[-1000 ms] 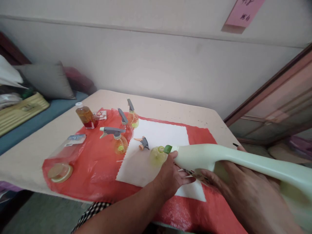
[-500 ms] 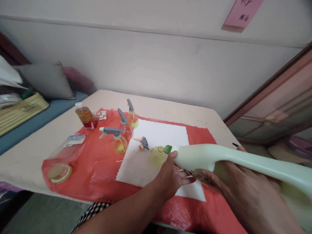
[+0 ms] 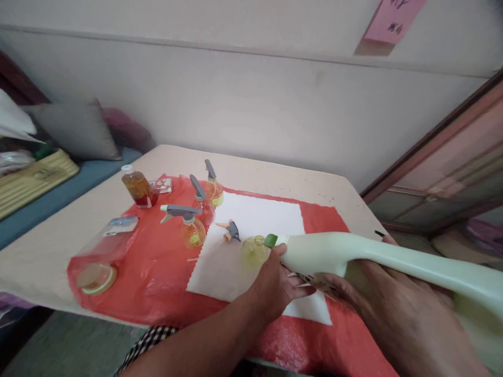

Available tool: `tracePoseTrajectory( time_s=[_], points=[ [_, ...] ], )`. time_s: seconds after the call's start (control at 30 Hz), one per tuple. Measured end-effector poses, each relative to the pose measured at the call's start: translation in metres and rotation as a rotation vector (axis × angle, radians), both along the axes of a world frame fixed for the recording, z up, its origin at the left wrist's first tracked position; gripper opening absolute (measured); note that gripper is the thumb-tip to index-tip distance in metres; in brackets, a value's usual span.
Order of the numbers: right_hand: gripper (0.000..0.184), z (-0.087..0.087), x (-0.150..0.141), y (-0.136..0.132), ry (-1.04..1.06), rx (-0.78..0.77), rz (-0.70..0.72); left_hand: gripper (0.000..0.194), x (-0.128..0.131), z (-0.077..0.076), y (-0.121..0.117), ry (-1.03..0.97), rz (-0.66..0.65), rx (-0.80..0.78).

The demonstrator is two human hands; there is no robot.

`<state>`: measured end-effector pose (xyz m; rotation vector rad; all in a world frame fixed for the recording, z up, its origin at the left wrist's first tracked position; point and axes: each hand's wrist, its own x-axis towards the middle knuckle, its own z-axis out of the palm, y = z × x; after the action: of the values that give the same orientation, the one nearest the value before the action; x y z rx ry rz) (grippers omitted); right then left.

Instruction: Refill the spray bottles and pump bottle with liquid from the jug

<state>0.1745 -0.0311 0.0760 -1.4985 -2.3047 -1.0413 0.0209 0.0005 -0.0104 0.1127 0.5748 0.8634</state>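
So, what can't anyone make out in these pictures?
All in the head view:
Pale green jug: rear end cut off by the right edge.
Jug's label: partly hidden by the right hand.
Yellowish bottle: lower right side hidden by the left hand.
Pink note: top cut off by the upper edge.

Soft, muted indoor light. Wall brightest mid-frame, grayer toward corners. Shadow under pink paper note. Glare speckles near part of red plastic sheet. Floor below dark. Soft sheen along pale green jug. Wide-angle stretch at edges; right hand slightly blurred.
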Motion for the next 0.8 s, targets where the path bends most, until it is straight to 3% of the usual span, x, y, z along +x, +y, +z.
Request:
tracePoseTrajectory(
  time_s=[0.63,0.8],
  points=[
    [0.072,-0.0012,0.0010,-0.0023,0.029,-0.062,-0.014,0.058,0.0006,-0.0034,0.0005,-0.015,0.004,0.017],
    [0.074,-0.0011,0.0015,-0.0042,0.065,-0.123,-0.074,0.056,0.0005,-0.0016,0.0008,-0.014,0.008,0.014]
  ],
)
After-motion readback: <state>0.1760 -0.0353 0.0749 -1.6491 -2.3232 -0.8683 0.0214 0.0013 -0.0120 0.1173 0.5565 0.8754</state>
